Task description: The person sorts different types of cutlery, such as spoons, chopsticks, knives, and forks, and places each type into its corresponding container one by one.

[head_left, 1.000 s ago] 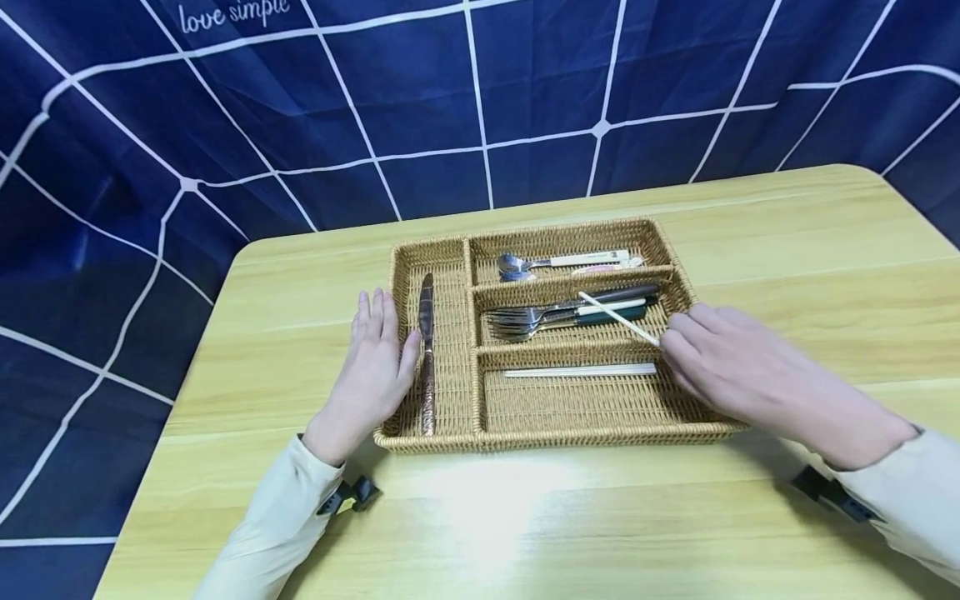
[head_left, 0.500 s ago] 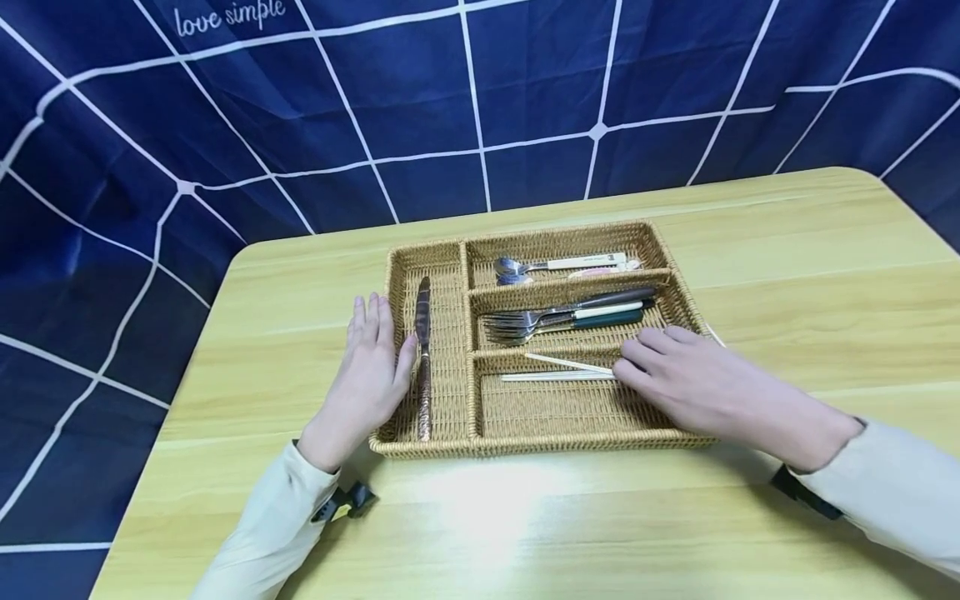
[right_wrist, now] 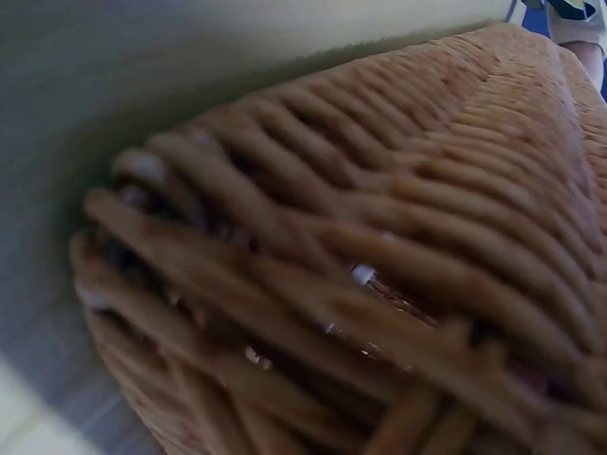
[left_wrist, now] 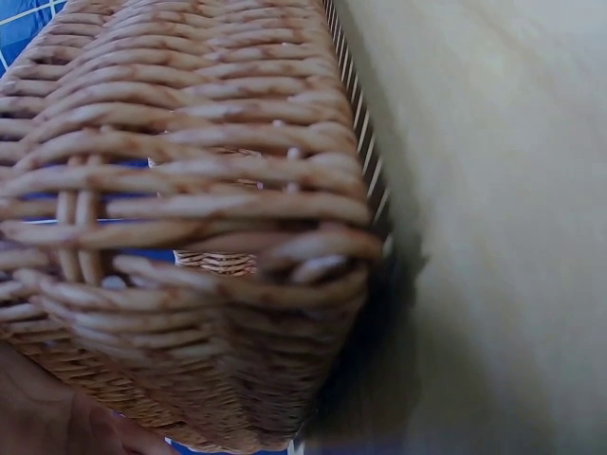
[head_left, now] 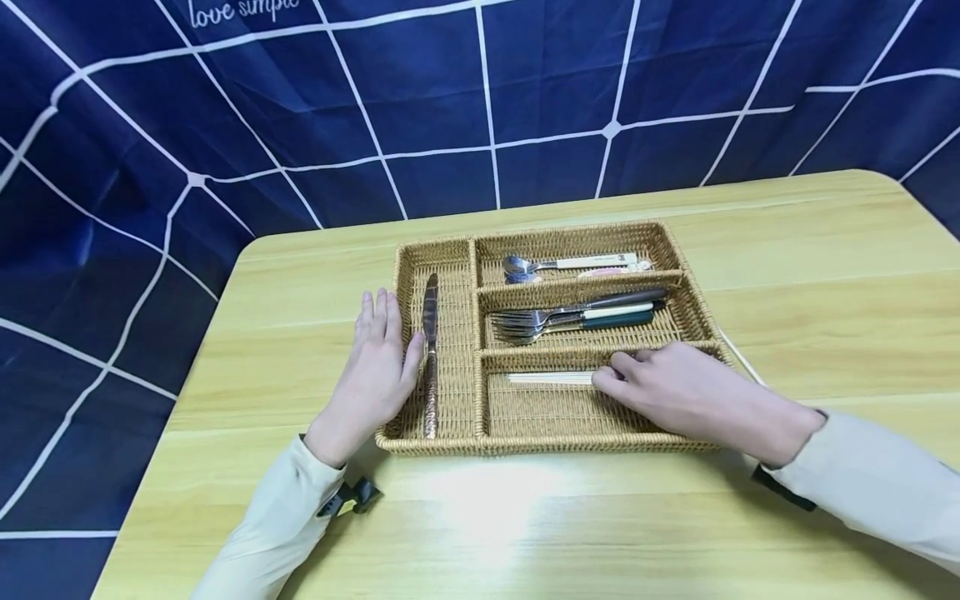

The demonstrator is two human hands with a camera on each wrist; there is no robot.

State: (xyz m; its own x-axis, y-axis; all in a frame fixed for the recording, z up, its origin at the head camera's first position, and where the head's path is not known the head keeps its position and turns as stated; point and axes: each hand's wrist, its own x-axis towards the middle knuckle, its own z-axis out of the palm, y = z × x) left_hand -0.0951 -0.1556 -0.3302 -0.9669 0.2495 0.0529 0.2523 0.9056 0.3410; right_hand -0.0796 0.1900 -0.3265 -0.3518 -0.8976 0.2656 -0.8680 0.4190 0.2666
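Head view: a person's left hand (head_left: 377,367) lies flat with straight fingers against the left outer wall of a woven tray (head_left: 577,444), apparently bracing it so it does not slide, while the right hand (head_left: 678,390) reaches into the tray's near compartment, fingers curled down over pale chopsticks (head_left: 551,377) lying there; whether they pinch the sticks or merely rest on them cannot be told. One thin stick (head_left: 742,360) juts out past the tray's right rim behind that hand. A knife (head_left: 430,350) lies lengthwise in the left compartment, forks (head_left: 570,317) in the middle one, spoons (head_left: 570,264) in the far one, each kind kept apart. The tray sits on a light wooden tabletop (head_left: 825,250) before a navy cloth backdrop (head_left: 525,83) with a white grid. Both wrist views show only blurred wicker at close range.
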